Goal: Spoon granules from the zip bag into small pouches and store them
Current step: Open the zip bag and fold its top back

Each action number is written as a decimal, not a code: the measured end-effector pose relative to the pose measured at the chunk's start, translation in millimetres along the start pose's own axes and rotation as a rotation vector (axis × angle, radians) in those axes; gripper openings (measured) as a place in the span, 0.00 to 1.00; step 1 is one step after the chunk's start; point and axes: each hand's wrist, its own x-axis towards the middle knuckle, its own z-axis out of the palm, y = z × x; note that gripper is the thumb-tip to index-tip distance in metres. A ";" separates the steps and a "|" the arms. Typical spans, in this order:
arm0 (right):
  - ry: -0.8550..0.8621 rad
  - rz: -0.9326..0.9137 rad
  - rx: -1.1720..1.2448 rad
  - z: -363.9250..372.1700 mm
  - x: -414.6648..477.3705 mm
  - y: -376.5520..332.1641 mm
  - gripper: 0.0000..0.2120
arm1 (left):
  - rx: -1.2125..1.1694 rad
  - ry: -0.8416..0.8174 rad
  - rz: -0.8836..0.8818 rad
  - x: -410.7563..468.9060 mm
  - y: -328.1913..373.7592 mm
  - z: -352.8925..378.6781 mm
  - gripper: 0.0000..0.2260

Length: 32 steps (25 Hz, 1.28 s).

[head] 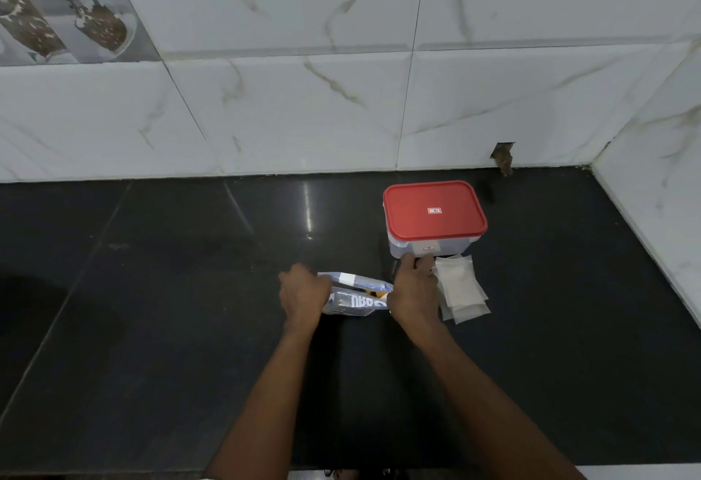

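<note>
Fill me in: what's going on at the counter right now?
A person has both hands on the zip bag, which lies on the black countertop. The left hand grips its left end. The right hand covers its right end, and its grip is hidden. A stack of small pouches lies just right of that hand. Behind, the plastic container has its red lid on. No spoon shows.

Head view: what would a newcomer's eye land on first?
The red-lidded container stands out on the black countertop, back right. In front, the left hand grips one end of a zip bag, the right hand covers the other; small pouches lie stacked right of it.
</note>
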 end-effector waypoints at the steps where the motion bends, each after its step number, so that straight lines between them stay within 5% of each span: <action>1: 0.004 -0.046 0.000 -1.1 1.0 2.0 0.24 | -0.032 -0.023 -0.019 1.1 -0.8 -1.0 0.12; 6: 0.070 -0.182 0.062 -0.4 -2.4 -3.1 0.10 | -0.265 -0.081 -0.116 -6.9 1.1 5.4 0.19; 10: 0.031 -0.056 0.219 4.5 4.1 -6.4 0.06 | -0.481 -0.092 -0.070 -23.2 -4.0 9.6 0.09; 15: -0.312 0.303 1.027 -1.4 11.1 -6.4 0.06 | -0.863 -0.369 -0.274 -10.4 -6.6 5.2 0.06; 18: -0.583 0.441 1.221 -14.6 14.5 -0.9 0.07 | -1.025 -0.547 -0.383 -4.0 -11.3 -3.0 0.07; 26: -0.908 0.515 1.425 -8.2 19.0 14.4 0.07 | -1.190 -0.666 -0.637 5.1 -17.8 -18.4 0.08; 32: -0.839 0.594 1.620 -11.3 21.6 23.5 0.09 | -1.149 -0.677 -0.765 19.8 -33.8 -15.9 0.14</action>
